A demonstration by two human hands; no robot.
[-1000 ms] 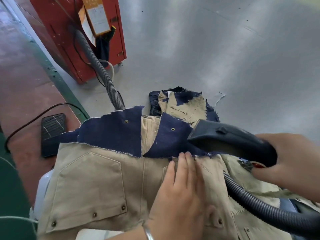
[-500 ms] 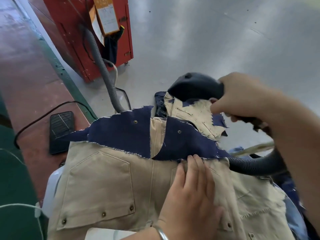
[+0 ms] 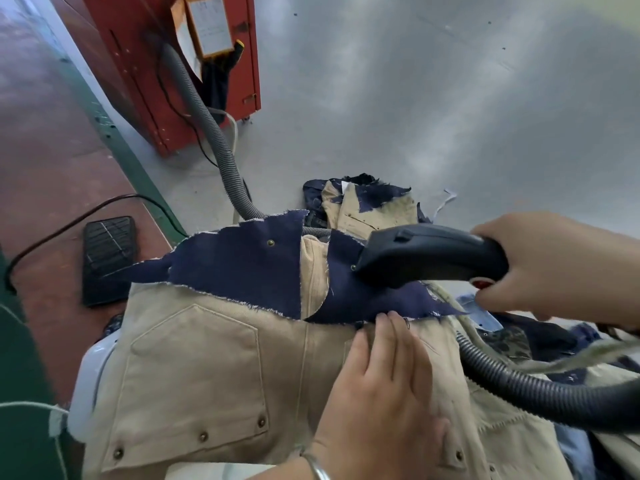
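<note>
A beige garment (image 3: 214, 368) with riveted pockets lies spread over a white stand, its navy lining flaps (image 3: 249, 268) turned up at the far edge. My left hand (image 3: 381, 386) rests flat on the beige cloth, fingertips at the edge of the right navy flap. My right hand (image 3: 554, 268) grips the handle of a black suction nozzle (image 3: 429, 254), whose tip sits over the right navy flap near a rivet. Its dark ribbed hose (image 3: 540, 393) curves down to the right.
A second beige and navy garment (image 3: 367, 206) lies on the grey floor beyond. A grey ribbed hose (image 3: 211, 126) runs to a red cabinet (image 3: 145, 74) at the back left. A black foot pedal (image 3: 107, 258) with a cable lies at left. More cloth (image 3: 540, 341) is heaped at right.
My right hand has brought the nozzle down from above the far garment onto the right navy flap. My left hand has stayed flat on the beige cloth.
</note>
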